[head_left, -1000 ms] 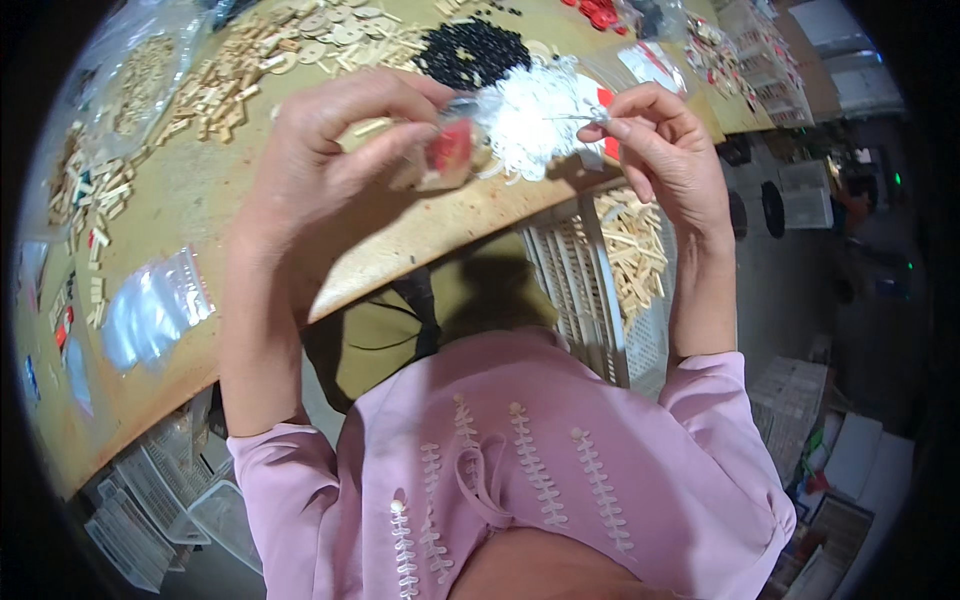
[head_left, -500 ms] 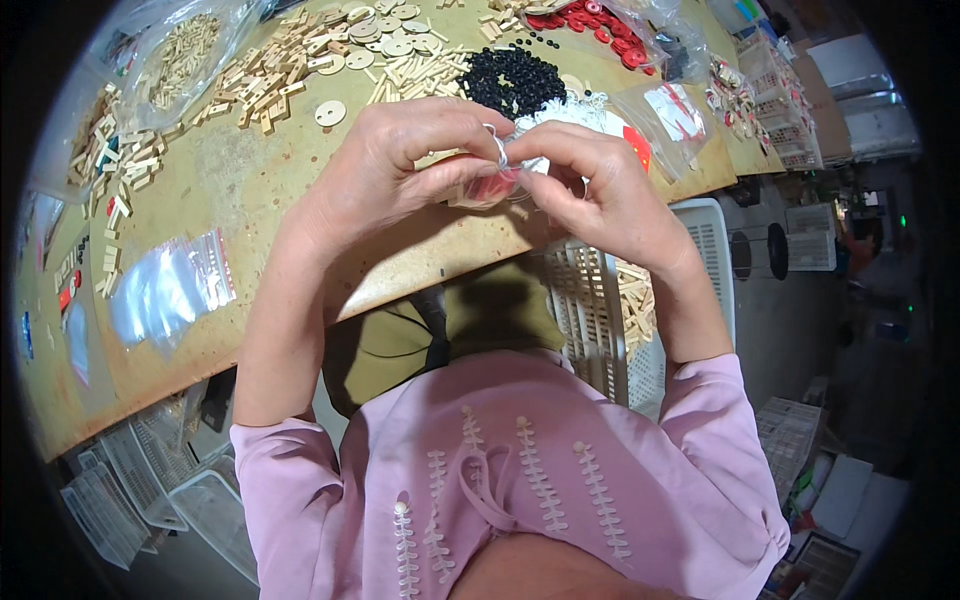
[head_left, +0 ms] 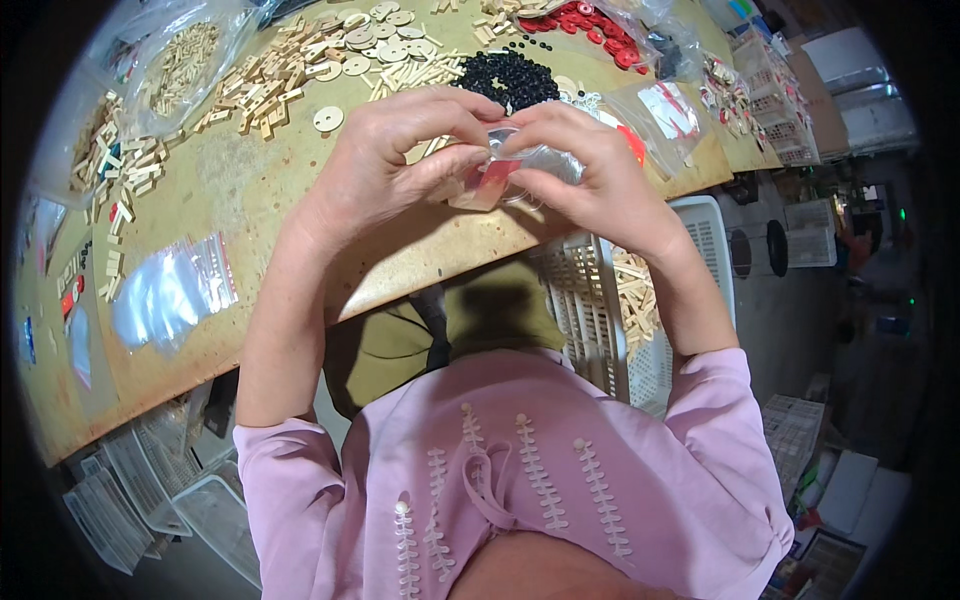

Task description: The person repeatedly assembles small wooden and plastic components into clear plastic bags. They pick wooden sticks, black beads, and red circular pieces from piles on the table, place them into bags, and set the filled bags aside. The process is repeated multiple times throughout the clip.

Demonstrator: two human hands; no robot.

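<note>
Between my two hands, just above the table's front edge, is a small clear plastic bag [head_left: 482,192] with red and pale wooden pieces inside. My left hand [head_left: 375,165] pinches the bag's left side between thumb and fingers. On the other side, my right hand [head_left: 610,180] has curled fingers and a thumb on the bag's right side. The bag's mouth looks parted between the fingertips. Behind my hands lies a pile of small black beads [head_left: 510,80], with white string [head_left: 580,98] partly hidden by my right fingers.
Wooden blocks [head_left: 262,85], wooden discs [head_left: 385,35] and short sticks [head_left: 410,72] lie across the table [head_left: 225,185]. Red discs [head_left: 600,30] are at the back right. Flat clear bags [head_left: 175,295] lie at left. White crates [head_left: 708,240] stand below the right edge.
My fingertips, pressed together at the bag's top with white string by them, have moved slightly apart. More of the bag and its red contents shows.
</note>
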